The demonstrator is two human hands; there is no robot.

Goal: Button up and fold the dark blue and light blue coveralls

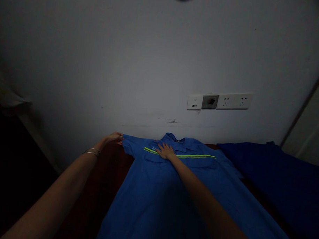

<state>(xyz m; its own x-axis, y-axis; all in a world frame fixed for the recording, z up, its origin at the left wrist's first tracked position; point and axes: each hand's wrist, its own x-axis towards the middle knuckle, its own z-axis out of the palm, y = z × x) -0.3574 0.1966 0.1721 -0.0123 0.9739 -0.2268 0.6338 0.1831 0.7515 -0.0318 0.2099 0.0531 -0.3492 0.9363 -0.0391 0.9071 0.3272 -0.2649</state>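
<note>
A blue short-sleeved work shirt (152, 189) lies spread face up, its collar toward the wall and a yellow-green stripe across the chest. My left hand (114, 137) is closed on the end of the shirt's left-side sleeve, holding it out sideways; the fingertips are partly hidden. Flat on the chest, over the stripe and beside the lettering, rests my right hand (165, 151) with its fingers spread. My right forearm covers part of the shirt's front.
Under the shirt is a dark red surface (105, 180). A darker blue cloth (272, 182) lies at the right, close to the shirt's other sleeve. Behind rises a pale wall (125, 62) with a row of sockets (233, 101). The lower left is very dark.
</note>
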